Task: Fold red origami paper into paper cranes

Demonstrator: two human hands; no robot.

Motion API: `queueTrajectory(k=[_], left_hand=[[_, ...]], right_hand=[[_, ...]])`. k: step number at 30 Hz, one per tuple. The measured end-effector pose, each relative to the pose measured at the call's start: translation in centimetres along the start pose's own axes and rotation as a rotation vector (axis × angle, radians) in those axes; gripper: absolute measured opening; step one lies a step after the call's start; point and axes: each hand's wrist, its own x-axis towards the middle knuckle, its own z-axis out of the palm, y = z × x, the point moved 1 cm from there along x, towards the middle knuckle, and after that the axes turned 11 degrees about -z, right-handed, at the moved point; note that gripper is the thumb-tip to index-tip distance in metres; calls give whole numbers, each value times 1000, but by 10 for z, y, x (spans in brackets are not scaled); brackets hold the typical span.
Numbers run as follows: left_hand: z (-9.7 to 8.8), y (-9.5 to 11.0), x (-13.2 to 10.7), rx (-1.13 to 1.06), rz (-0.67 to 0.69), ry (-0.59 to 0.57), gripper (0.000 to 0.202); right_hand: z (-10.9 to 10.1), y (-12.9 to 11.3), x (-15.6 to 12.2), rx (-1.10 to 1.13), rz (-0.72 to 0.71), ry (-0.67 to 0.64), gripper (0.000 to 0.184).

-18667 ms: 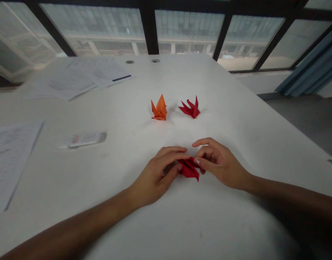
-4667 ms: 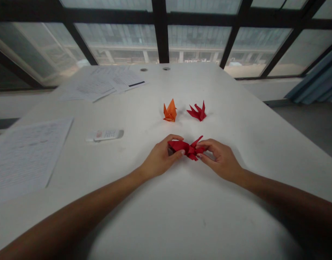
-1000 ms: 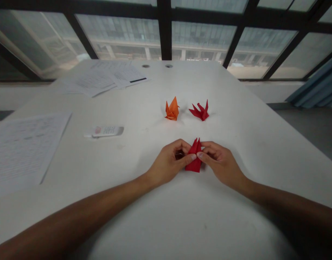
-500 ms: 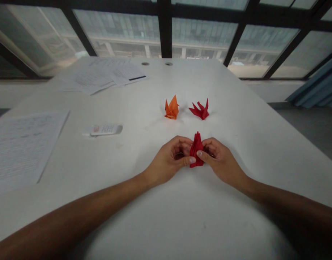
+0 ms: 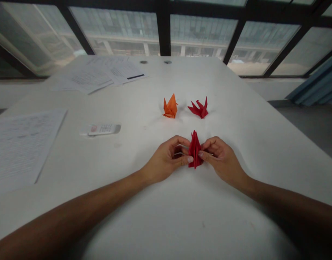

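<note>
Between my hands stands a piece of folded red origami paper [image 5: 194, 150], its pointed tips facing away from me and its layers slightly fanned. My left hand [image 5: 171, 157] pinches its left side between thumb and fingers. On the other side, my right hand [image 5: 217, 157] grips the right edge the same way, thumb toward me. Some fingertips are hidden behind the paper. Beyond the hands sit an orange paper crane [image 5: 170, 107] and, to its right, a red paper crane [image 5: 199, 108].
All of this is on a white table [image 5: 155, 216]. A white glue tube [image 5: 103, 129] lies left of my hands. Printed sheets [image 5: 101, 76] overlap at the far left, and another paper stack [image 5: 22, 144] lies at the left edge. Windows and a blue curtain [image 5: 315, 90] stand beyond.
The red folded paper has opened out a little: a central ridge now shows between the thumbs and reaches lower. My right thumb has shifted to its right edge. Both hands still hold it.
</note>
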Motion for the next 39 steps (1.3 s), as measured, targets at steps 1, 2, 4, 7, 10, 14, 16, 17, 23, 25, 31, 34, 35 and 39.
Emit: queueTrajectory(k=[1, 2, 4, 7, 10, 14, 16, 17, 23, 25, 31, 34, 35, 39], left_hand=[[1, 1, 0, 7, -11, -8, 30], [1, 2, -1, 20, -17, -20, 27], [2, 4, -1, 52, -10, -51, 22], [3, 5, -2, 71, -15, -70, 22], [3, 4, -2, 64, -18, -63, 22], [4, 3, -3, 107, 81, -56, 18], [4, 2, -4, 161, 123, -20, 16], [4, 2, -4, 193, 148, 8, 16], [4, 3, -9, 479, 353, 129, 13], [5, 5, -11, 578, 441, 152, 12], [10, 4, -17, 641, 588, 206, 18], [10, 0, -15, 443, 494, 233, 33], [9, -2, -14, 357, 436, 234, 39], [9, -6, -10, 164, 245, 222, 47]], right_hand=[[1, -1, -1, -16, -16, 6, 24], [1, -1, -3, -25, -31, 7, 24], [2, -3, -6, -39, -55, 8, 24], [2, -4, -9, -78, -84, 15, 24], [2, -5, -10, -79, -96, 17, 23], [3, -4, -10, -26, -81, 17, 24], [4, -3, -9, 12, -70, 14, 24], [4, -3, -9, 27, -66, 10, 24], [8, -6, -9, 53, -61, 24, 24], [9, -9, -10, 30, -77, 44, 25], [8, -11, -14, -31, -165, 39, 22], [7, -11, -15, -8, -164, 2, 20], [7, -12, -15, -6, -150, -21, 18], [9, -13, -16, 6, -81, -138, 21]])
